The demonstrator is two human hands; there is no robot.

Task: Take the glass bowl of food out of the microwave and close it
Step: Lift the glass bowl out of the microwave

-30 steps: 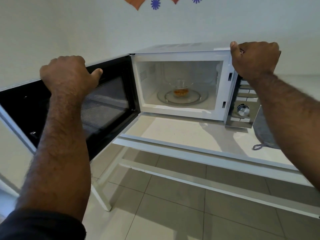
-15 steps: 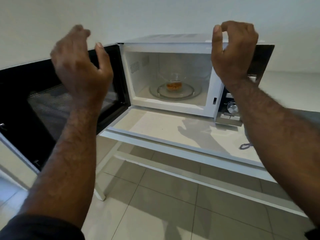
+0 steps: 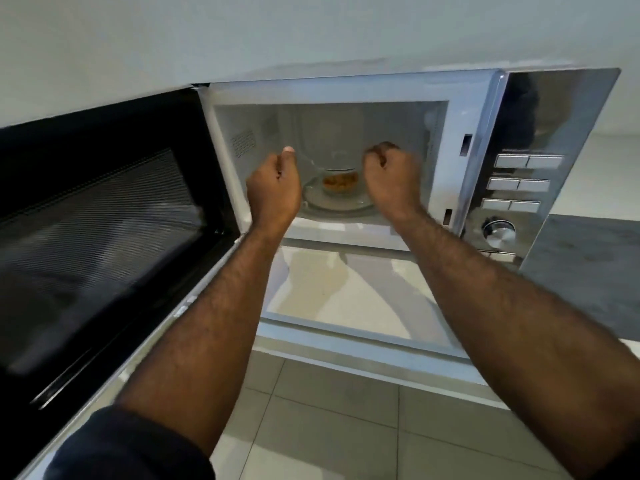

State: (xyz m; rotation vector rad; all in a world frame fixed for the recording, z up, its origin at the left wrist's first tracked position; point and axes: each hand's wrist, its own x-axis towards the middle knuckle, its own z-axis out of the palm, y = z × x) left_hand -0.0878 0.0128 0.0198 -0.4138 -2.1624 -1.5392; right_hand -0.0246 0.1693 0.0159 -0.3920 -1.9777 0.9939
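The white microwave (image 3: 346, 88) stands open, and its black door (image 3: 104, 220) is swung wide to the left. Inside, a clear glass bowl (image 3: 341, 168) with orange food at its bottom rests on the glass turntable (image 3: 336, 207). Both my arms reach into the cavity. My left hand (image 3: 273, 188) is curled against the bowl's left side, thumb up at the rim. My right hand (image 3: 391, 181) is curled against its right side. The bowl's upper walls are faint and hard to trace.
The silver control panel (image 3: 519, 185) with buttons and a dial sits right of the cavity. The microwave stands on a white table (image 3: 346, 296), with a grey mat (image 3: 588, 271) at the right. Tiled floor (image 3: 329, 410) lies below.
My hands have left the door and the microwave's top corner and gone into the cavity, closing on the bowl's two sides. The view has come closer to the microwave.
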